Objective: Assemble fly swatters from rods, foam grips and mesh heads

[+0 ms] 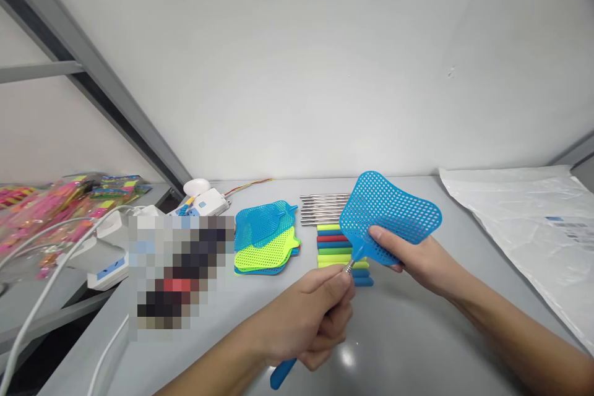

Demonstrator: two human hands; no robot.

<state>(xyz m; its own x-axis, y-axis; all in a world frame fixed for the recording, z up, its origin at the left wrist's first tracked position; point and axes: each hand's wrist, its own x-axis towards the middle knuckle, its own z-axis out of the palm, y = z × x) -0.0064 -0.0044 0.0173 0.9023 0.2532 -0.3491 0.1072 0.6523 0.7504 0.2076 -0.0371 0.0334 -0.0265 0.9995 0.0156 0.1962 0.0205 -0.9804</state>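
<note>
Wall (315,74): white, behind the table.
Table (218,334): grey, glossy.
White packaging (515,216): right side, contents hidden.
Clear packets (60,204): far left, pink pieces inside.
Blue swatter head (394,213): over the table, right hand (413,253) pinching its mesh.
Left hand (315,315): fingers curled around the metal rod (349,267).
Label (568,229): on packaging, unreadable.

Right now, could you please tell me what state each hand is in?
Left hand: closed, holding the metal rod.
Right hand: closed, pinching the blue mesh head between thumb and fingers.
</note>
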